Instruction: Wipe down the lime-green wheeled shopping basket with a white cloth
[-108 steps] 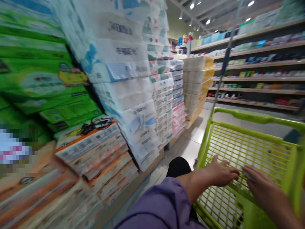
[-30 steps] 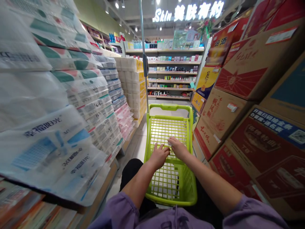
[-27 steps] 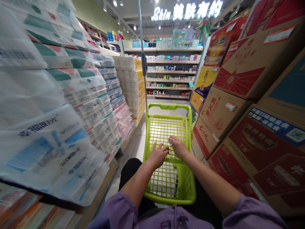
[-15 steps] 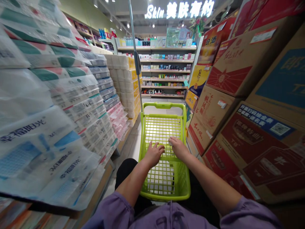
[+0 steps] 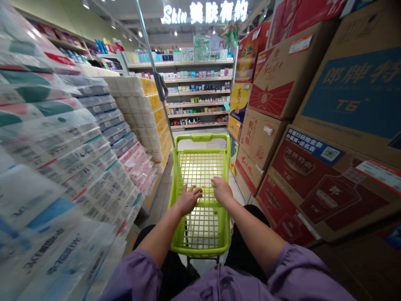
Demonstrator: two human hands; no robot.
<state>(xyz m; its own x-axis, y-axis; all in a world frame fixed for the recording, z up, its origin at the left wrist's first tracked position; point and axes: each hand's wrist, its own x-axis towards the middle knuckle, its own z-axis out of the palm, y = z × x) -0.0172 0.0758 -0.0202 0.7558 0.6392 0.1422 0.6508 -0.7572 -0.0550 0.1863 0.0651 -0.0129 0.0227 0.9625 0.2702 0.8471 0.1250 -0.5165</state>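
Resting both hands on a lime-green shopping trolley basket (image 5: 200,136), we hold it centred ahead of us on the tiled floor (image 5: 159,196), between stacked tissue packs (image 5: 62,167) and cardboard liquor cartons (image 5: 253,142). Our left hand (image 5: 188,200) lies with its fingers spread across the crossbar (image 5: 203,203), pinching nothing visible. Our right hand (image 5: 221,190) has its fingers curled downward (whether they pinch the small pale thing (image 5: 213,183) at their tips, we cannot tell). Our arms reach straight out from purple sleeves (image 5: 134,271), apparently because the low basket sits just before us, and its tall metal pole (image 5: 153,69) rises from the rim toward the shelves (image 5: 200,96).
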